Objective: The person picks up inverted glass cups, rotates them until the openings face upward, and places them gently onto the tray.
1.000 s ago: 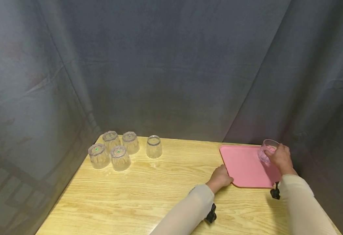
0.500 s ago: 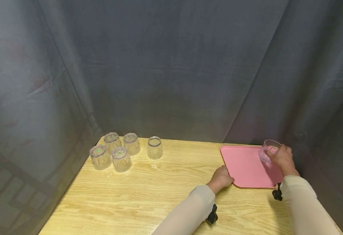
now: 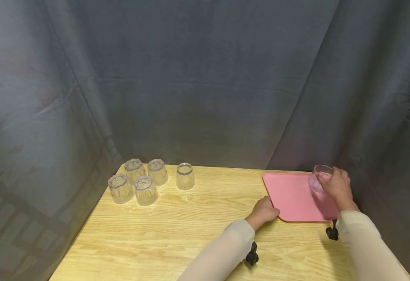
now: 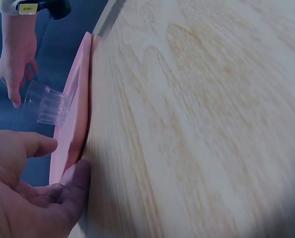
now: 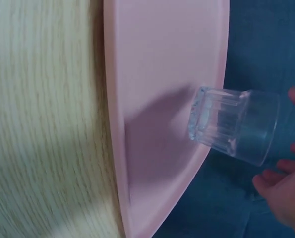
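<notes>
On the pink tray [image 3: 296, 197], toward its back right corner, a clear drinking glass [image 3: 318, 183] stands upright with its mouth up. My right hand [image 3: 337, 190] is just right of it. In the right wrist view, a gap shows between the spread fingers [image 5: 278, 181] and the glass [image 5: 234, 121]. My left hand [image 3: 264, 210] holds the tray by its front left corner. From the left wrist, curled fingers [image 4: 77, 186] lie against the tray's rim, with the thumb [image 4: 35, 144] above it. The fingers' undersides are hidden.
Several clear glasses [image 3: 146, 191] stand upside down at the table's back left. Another glass [image 3: 185, 178] stands a little to their right. A grey curtain [image 3: 205, 89] closes off the back and both sides of the wooden table [image 3: 177, 238].
The head view has shifted slightly. My right fingers sit a little farther to the right of the glass. The left hand stays at the tray's corner, and the glass remains on the tray.
</notes>
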Tool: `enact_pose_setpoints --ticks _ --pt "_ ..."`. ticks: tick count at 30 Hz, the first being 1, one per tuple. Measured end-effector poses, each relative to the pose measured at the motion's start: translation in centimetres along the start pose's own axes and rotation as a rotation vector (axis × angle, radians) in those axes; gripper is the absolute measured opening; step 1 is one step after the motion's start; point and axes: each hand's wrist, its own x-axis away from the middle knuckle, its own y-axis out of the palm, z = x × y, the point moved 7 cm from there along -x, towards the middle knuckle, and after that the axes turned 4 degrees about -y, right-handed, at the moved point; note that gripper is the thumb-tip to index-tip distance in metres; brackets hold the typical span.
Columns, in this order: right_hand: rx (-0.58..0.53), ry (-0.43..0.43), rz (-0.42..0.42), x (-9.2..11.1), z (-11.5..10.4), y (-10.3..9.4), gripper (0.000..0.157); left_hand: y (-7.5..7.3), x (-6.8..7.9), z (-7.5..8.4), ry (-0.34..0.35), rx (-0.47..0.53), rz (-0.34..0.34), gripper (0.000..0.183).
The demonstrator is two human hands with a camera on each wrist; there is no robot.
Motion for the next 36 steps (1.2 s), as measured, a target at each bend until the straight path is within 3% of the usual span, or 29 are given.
enact_pose_setpoints --ticks 5,10,14,23,31,36 --pt "0.004 -0.027 0.052 0.5 -0.9 -0.5 0.083 -0.5 0.2 0.0 0.004 0.008 -0.011 0.026" --pt "-0.012 -0.022 0.085 1.3 -2.0 -0.7 0.08 -1.7 0.5 0.0 -0.005 0.024 -0.01 0.038" --pt "-0.019 -0.085 0.138 2.1 -3.4 -1.0 0.075 -2.5 0.7 -0.1 -0.006 0.018 -0.03 0.046" --pt "-0.073 -0.225 0.175 4.0 -6.2 -0.3 0.06 -5.0 2.0 0.3 0.061 -0.096 -0.025 0.051" --pt "-0.094 -0.305 0.222 5.5 -8.6 -0.1 0.059 -7.0 2.8 -0.3 0.089 -0.202 -0.009 0.055" --pt "-0.106 -0.335 0.2 6.4 -9.7 0.3 0.06 -8.1 3.0 -0.8 0.108 -0.278 0.03 0.057"
